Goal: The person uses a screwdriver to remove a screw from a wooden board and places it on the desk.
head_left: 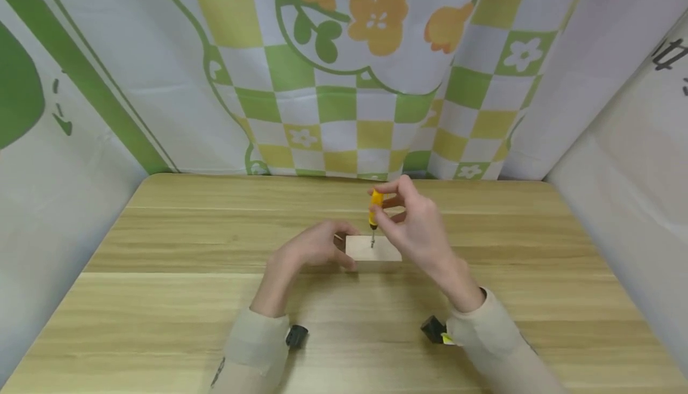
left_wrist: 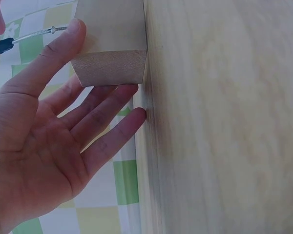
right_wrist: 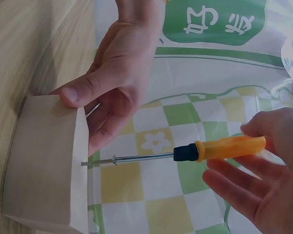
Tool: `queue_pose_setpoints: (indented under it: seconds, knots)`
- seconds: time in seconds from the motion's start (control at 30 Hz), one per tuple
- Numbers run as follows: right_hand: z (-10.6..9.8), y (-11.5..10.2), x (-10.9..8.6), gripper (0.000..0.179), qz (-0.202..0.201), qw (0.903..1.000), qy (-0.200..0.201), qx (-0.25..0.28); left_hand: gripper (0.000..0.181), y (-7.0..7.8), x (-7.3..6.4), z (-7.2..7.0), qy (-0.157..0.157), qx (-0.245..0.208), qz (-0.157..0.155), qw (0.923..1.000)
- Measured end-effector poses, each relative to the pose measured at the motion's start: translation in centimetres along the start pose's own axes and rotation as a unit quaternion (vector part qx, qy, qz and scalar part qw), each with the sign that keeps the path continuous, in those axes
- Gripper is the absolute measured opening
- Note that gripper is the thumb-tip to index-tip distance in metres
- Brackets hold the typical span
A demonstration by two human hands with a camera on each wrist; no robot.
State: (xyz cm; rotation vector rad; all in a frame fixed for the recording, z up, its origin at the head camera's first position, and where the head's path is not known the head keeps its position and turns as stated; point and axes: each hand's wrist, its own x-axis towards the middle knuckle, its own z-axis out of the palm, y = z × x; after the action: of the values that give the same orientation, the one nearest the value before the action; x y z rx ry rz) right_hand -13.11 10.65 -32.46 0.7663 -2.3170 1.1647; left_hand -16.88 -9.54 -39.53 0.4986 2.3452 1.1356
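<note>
A pale wooden block (head_left: 378,249) lies on the wooden table, and a screw (right_wrist: 100,162) stands upright in its top face with much of its thread showing. My left hand (head_left: 321,245) holds the block at its left end, thumb on the near side and fingers on the far side. The right hand (head_left: 421,227) pinches the yellow handle of a screwdriver (right_wrist: 229,147) between thumb and fingers, above the block. The screwdriver's metal shaft points straight down, its tip at the screw head. In the left wrist view, the left thumb (left_wrist: 63,46) lies along the block's edge near the screw.
The wooden table (head_left: 188,322) reaches back to a checked, flowered curtain (head_left: 344,113). White cloth walls (head_left: 634,191) stand at both sides. Each wrist wears a pale band with a small black camera (head_left: 297,336).
</note>
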Motion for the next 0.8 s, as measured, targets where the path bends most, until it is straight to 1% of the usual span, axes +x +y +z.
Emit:
queue_pose_setpoints:
  seconds: [0.1,0.23,0.3,0.4,0.5,0.7,0.8]
  knots:
    - [0.2,0.2,-0.1,0.033,-0.011,0.9993,0.022,-0.028,0.050,-0.1,0.1,0.1,0.000,0.005,0.002,1.0000]
    - [0.5,0.1,-0.1,0.031,-0.016,0.9971,0.048,-0.058,0.050,0.0,0.0,0.1,0.005,0.013,0.001,0.9999]
    - [0.6,0.0,-0.1,0.029,-0.020,0.9966,0.051,-0.061,0.050,0.1,0.0,0.0,0.006,0.014,0.001,0.9999]
    - [0.5,-0.3,-0.1,0.028,-0.026,0.9972,0.050,-0.049,0.049,0.1,-0.1,0.0,0.005,0.013,0.001,0.9999]
    - [0.4,-0.6,-0.1,0.026,-0.022,0.9987,0.037,-0.027,0.048,0.0,-0.1,-0.1,0.002,0.011,0.002,0.9999]
    - [0.3,-0.9,0.0,0.026,-0.008,0.9995,-0.027,0.015,0.045,-0.1,-0.1,0.0,0.001,0.009,0.004,0.9999]
    - [0.4,-1.0,-0.1,0.025,-0.007,0.9990,-0.037,0.023,0.045,-0.1,-0.1,0.0,-0.001,0.008,0.007,0.9999]
